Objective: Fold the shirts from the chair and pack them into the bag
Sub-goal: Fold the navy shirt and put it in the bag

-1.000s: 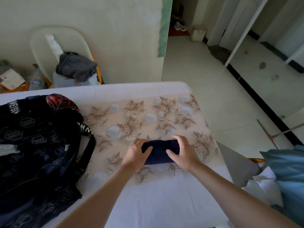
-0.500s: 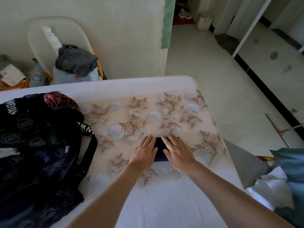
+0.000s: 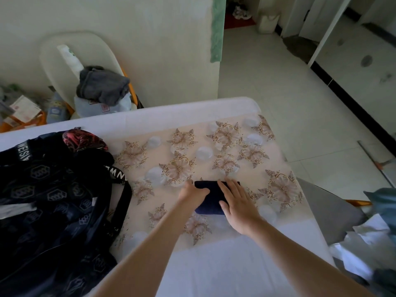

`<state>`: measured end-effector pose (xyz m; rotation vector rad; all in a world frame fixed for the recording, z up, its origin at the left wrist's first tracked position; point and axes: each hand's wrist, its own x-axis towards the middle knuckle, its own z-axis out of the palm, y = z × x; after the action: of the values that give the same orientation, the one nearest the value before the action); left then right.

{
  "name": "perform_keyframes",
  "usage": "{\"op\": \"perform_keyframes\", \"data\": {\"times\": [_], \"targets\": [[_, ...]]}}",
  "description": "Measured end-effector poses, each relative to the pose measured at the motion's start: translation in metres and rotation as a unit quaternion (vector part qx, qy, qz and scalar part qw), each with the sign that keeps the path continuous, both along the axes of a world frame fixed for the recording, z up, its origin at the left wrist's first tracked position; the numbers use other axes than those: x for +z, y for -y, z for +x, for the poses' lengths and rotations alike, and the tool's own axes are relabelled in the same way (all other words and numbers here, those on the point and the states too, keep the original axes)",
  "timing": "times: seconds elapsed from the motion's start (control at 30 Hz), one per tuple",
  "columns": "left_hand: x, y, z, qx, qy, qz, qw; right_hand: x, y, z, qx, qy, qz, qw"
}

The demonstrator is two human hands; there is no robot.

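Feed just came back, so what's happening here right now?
A person is finishing a folded navy shirt on the floral cloth. The left hand grips its left end while the right hand presses flat on top. The black bag lies to the left, and a grey shirt waits on the chair behind.

navy folded shirt [image 3: 211,197], black hexagon-print bag [image 3: 53,200], floral beige cloth [image 3: 214,146]

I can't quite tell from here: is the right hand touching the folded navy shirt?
Touching. The head view shows the right hand lying flat on the folded navy shirt, fingers straight across its top.
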<state>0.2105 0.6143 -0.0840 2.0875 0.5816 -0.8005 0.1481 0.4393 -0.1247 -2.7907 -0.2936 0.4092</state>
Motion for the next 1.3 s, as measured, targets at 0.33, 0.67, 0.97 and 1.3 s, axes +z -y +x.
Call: {"op": "perform_keyframes", "data": {"times": [0.33, 0.67, 0.97, 1.3], "targets": [[0.018, -0.024, -0.024, -0.069, -0.043, -0.144, 0.986, 0.055, 0.003, 0.002, 0.087, 0.052, -0.023, 0.995], [0.025, -0.047, -0.12, -0.261, 0.185, 0.0, 0.947, 0.067, -0.028, -0.044, 0.188, 0.026, -0.15, 0.97], [-0.01, -0.06, -0.176, -0.291, 0.362, 0.008, 0.886, 0.053, -0.047, -0.07, 0.252, 0.069, -0.089, 0.961], [0.012, -0.056, -0.153, -0.259, 0.223, 0.034, 0.939, 0.058, -0.041, -0.054, 0.236, -0.042, -0.059, 0.969]]}}
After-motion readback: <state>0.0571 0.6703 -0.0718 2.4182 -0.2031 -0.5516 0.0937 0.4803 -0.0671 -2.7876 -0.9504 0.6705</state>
